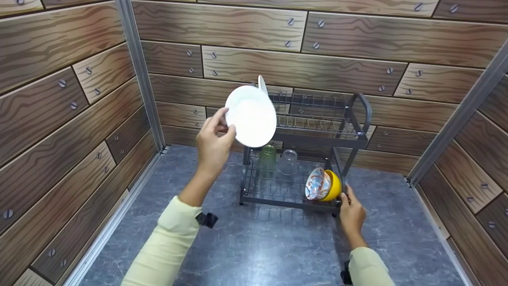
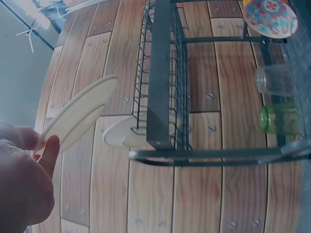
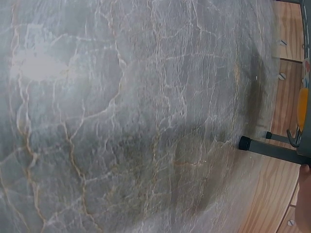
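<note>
My left hand (image 1: 216, 145) pinches the rim of a white plate (image 1: 254, 119) between thumb and fingers, in front of the dish rack's upper tier. In the left wrist view the plate (image 2: 80, 114) is tilted, apart from the rack. A second white plate (image 1: 262, 84) stands at the left end of the upper tier. My right hand (image 1: 352, 212) grips the dark dish rack (image 1: 293, 205) at its lower front right corner. Beside that hand, a yellow bowl (image 1: 335, 186) and a patterned bowl (image 1: 315, 184) lean together on the lower tier.
On the lower tier, a green glass (image 1: 267, 158) and a clear glass (image 1: 288, 162) stand toward the back left. Wood-patterned walls (image 1: 254, 63) enclose the grey marbled floor (image 1: 258, 246). The rack's raised side handle (image 1: 366, 111) rises at the right.
</note>
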The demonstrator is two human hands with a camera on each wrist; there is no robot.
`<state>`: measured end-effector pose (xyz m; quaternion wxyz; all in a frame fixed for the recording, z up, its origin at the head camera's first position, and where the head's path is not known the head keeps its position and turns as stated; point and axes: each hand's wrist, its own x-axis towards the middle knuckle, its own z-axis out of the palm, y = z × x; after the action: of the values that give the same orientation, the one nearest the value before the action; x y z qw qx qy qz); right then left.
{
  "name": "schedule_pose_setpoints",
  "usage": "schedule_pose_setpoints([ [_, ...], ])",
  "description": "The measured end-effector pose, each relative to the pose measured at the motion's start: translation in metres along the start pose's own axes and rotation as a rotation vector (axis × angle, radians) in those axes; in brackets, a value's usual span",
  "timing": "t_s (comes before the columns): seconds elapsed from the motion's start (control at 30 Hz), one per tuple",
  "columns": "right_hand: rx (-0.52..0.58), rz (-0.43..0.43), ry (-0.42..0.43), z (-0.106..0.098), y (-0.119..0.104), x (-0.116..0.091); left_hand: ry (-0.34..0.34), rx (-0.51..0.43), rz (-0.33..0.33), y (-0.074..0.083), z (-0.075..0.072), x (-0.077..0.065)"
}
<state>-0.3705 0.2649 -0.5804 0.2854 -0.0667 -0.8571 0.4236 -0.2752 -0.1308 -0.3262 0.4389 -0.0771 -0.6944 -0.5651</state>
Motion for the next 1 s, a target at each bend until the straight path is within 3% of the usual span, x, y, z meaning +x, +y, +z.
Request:
schedule_pose_setpoints([
  [0.5,0.008,-0.002,0.006,0.000,0.001,0.001,-0.004,-0.100,-0.038,0.006,0.048,0.030],
  [0.77,-0.002,-0.016,0.014,-0.001,0.000,0.001,0.037,-0.005,-0.051,-0.004,0.069,0.046],
  [1.0,-0.001,-0.012,0.012,0.001,0.002,0.000,0.075,0.125,-0.017,-0.015,0.086,0.059],
])
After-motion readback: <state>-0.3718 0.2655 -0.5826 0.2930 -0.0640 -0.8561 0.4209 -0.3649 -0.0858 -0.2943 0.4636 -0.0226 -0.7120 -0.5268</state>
